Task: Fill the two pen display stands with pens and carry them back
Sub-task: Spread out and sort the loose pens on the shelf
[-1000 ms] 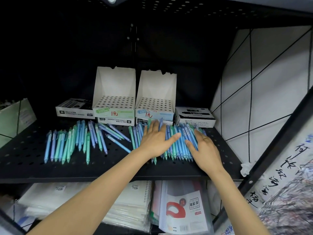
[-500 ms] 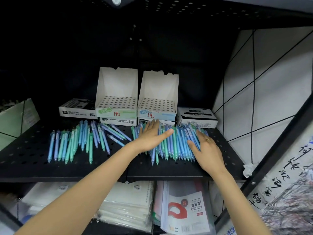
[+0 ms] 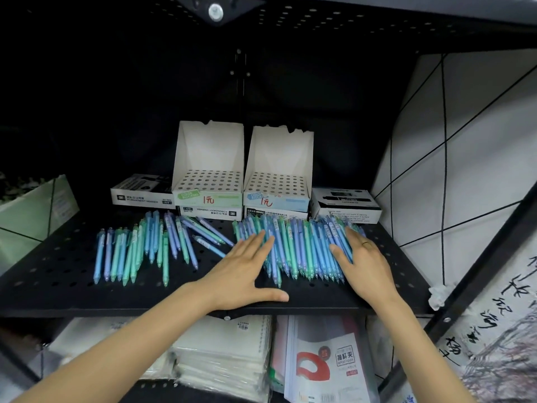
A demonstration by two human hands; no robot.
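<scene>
Left hand (image 3: 247, 269): we lay it flat, fingers straight, on the 9 o'clock edge of the right pen pile (image 3: 302, 248).
Right hand (image 3: 361, 263): fingers released, resting on that pile's 3 o'clock edge.
Left pen pile (image 3: 139, 248): loose at 9 o'clock on our shelf (image 3: 58, 274).
Green stand (image 3: 208, 175), blue stand (image 3: 278, 181): at 12 o'clock, holes unfilled.

Pen tips (image 3: 293, 251) under both palms

both hands (image 3: 247, 274) flat on pens (image 3: 302, 251)
</scene>
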